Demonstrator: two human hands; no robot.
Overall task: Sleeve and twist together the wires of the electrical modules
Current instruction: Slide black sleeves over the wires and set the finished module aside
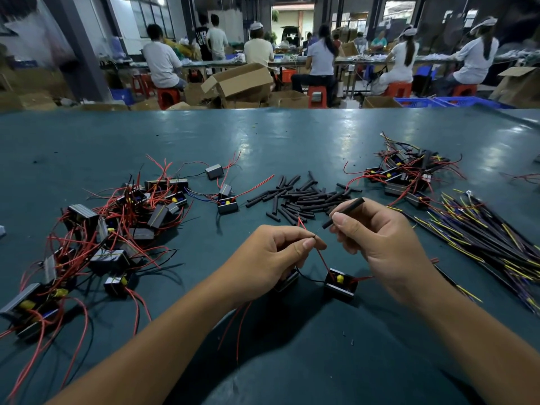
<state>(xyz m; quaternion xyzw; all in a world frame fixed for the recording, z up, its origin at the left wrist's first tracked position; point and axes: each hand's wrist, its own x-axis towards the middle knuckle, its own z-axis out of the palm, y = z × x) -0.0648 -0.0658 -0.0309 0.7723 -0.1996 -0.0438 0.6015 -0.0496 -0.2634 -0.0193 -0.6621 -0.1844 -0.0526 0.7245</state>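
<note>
My left hand (274,255) pinches the tip of a red wire (321,260) between thumb and forefinger. That wire runs down to a small black module (340,285) with a yellow part, lying on the table between my hands. A second module (287,280) lies partly hidden under my left hand. My right hand (377,238) pinches a black sleeve tube (349,210), held slanted, its lower end a short gap from the wire tip.
Loose black sleeves (304,197) lie scattered in the middle of the green table (263,135). A tangle of modules with red wires (117,226) fills the left side. More modules (406,176) and a bundle of black and yellow wires (491,238) lie at the right. People sit at benches beyond.
</note>
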